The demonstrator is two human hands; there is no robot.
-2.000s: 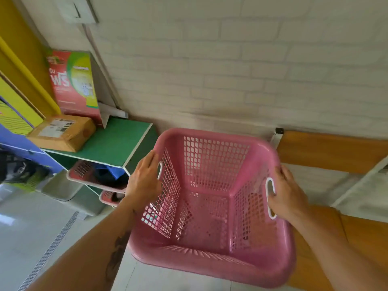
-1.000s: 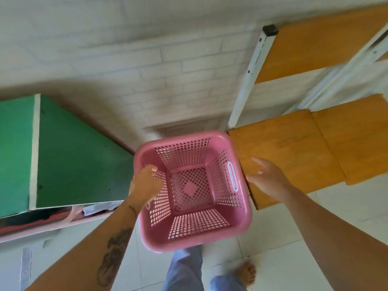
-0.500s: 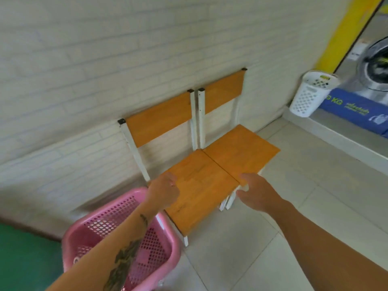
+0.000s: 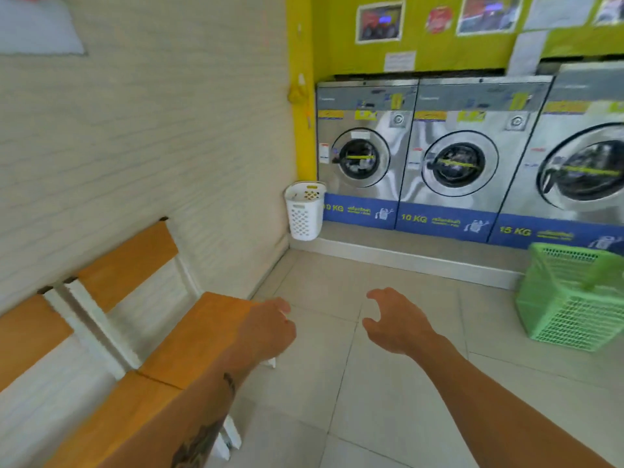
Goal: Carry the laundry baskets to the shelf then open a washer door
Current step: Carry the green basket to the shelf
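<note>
Three steel front-loading washers stand along the far wall: the left washer [image 4: 363, 153], the middle washer [image 4: 459, 160] and the right washer [image 4: 587, 170], all with round doors shut. A green laundry basket [image 4: 570, 298] sits on the floor at the right, before the washers' step. A white laundry basket [image 4: 304, 211] stands in the far corner. My left hand [image 4: 266, 329] and my right hand [image 4: 395, 322] hang empty in front of me over the tiles, fingers loosely curled. The pink basket and the shelf are out of view.
Two wooden chairs [image 4: 189, 332] with white frames line the brick wall on my left. A raised step [image 4: 405, 255] runs under the washers. Pale floor tiles [image 4: 388, 400] stretch between me and the machines.
I set the pink basket down beside the green shelf and let go with both hands. My view has swung right, from the chairs to the washers; the pink basket has left the frame.
</note>
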